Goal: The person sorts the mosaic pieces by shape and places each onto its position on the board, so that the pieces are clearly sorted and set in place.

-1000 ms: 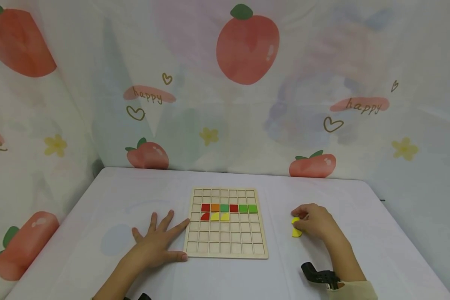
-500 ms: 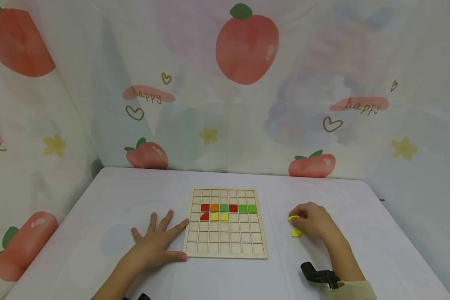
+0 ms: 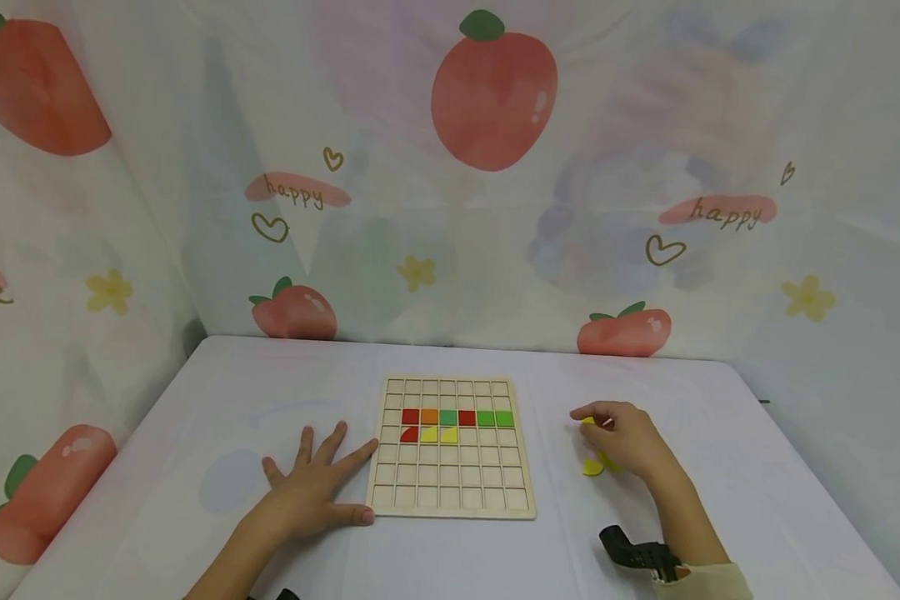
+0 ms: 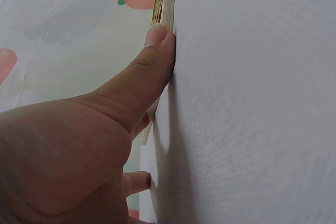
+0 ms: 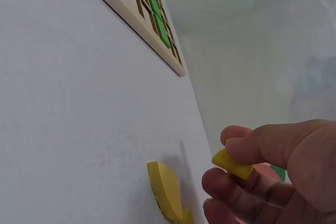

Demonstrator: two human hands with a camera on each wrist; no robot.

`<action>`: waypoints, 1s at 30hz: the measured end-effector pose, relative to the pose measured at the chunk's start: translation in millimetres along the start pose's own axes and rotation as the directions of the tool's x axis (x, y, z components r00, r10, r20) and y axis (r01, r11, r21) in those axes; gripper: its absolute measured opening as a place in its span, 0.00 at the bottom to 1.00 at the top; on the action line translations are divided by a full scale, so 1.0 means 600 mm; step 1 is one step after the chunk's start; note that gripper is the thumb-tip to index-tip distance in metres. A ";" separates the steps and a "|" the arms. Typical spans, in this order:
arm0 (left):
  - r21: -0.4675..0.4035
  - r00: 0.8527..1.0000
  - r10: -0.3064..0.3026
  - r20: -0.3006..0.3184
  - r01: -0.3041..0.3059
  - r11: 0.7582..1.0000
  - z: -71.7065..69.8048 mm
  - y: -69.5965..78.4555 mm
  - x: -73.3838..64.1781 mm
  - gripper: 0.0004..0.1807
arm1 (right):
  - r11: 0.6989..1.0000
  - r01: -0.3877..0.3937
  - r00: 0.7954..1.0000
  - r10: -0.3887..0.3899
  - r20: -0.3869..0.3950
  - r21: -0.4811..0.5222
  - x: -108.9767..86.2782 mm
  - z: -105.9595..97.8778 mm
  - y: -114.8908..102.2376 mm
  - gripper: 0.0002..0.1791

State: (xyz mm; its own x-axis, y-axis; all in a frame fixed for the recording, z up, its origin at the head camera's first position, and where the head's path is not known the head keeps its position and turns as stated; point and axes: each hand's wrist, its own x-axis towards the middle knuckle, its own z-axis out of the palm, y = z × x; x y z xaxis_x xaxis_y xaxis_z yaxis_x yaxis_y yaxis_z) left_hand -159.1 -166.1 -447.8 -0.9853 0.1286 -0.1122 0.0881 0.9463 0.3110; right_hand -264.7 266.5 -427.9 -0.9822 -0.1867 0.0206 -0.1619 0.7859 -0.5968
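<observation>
A wooden grid board (image 3: 450,499) lies flat on the white table in the head view. My left hand (image 3: 303,493) is spread beside its left side, with the thumb and a fingertip at the board's edge. In the left wrist view the thumb (image 4: 139,74) touches that edge. To the right of the board, my right hand (image 3: 626,437) pinches a small yellow tile (image 5: 232,164) with a curved side between thumb and fingers. Other yellow tiles (image 5: 165,188) lie on the table just below this hand, partly hidden by it in the head view.
Red, orange, teal and green square tiles (image 3: 467,418) sit in one row of the board. Below them are a red curved tile (image 3: 410,434) and two yellow ones (image 3: 429,434). A patterned cloth (image 3: 450,275) hangs behind the table.
My right hand has lifted slightly and shifted left with a yellow tile in its pinch, uncovering more of the yellow tiles on the table. My left hand has stayed at the board.
</observation>
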 end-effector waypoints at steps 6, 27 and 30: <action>-0.003 1.000 -0.024 0.012 0.024 1.000 0.005 0.000 -0.001 0.54 | 1.000 0.008 0.999 -0.008 -0.041 0.007 0.002 0.005 0.003 0.15; 0.020 1.000 -0.005 0.002 0.005 1.000 -0.001 -0.001 0.000 0.54 | 0.970 0.040 0.998 -0.029 -0.050 0.238 0.008 0.015 -0.031 0.12; 0.021 1.000 -0.006 0.008 0.006 1.000 -0.001 -0.001 0.001 0.54 | 0.966 0.042 0.999 -0.033 -0.039 0.254 0.010 0.019 -0.035 0.12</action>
State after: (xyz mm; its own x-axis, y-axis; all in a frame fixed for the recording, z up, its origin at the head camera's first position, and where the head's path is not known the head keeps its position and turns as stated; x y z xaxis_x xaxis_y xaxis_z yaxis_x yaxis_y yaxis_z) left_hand -159.9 -166.8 -447.7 -0.9846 0.1254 -0.1215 0.0855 0.9530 0.2907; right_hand -266.0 242.0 -424.5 -0.9793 -0.1895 0.0712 -0.1732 0.6020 -0.7795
